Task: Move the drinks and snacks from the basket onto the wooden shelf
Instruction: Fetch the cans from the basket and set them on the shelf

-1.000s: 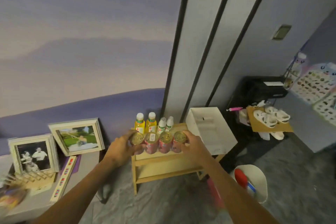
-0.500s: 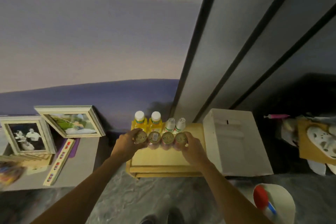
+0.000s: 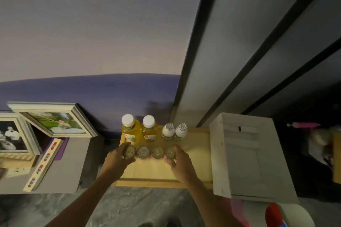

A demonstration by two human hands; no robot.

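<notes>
A row of several cans (image 3: 149, 152) stands on the top of the wooden shelf (image 3: 195, 160). My left hand (image 3: 117, 159) grips the leftmost can (image 3: 129, 151) and my right hand (image 3: 181, 160) grips the rightmost can (image 3: 170, 152), pressing the row between them. Behind the cans stand two yellow juice bottles (image 3: 138, 129) with white caps and two small white bottles (image 3: 174, 131). A white basket (image 3: 295, 216) with a red and blue item inside sits on the floor at the lower right, partly cut off.
A white wooden crate (image 3: 245, 155) stands against the shelf's right side. To the left is a grey low table (image 3: 73, 167) with framed pictures (image 3: 53, 120) and a wooden strip (image 3: 43, 165). A dark cabinet with a pink object (image 3: 304, 125) lies at the far right.
The camera has moved closer and tilted down over the shelf. The cans, held above the shelf's front a second ago, now stand on the top board just in front of the bottles.
</notes>
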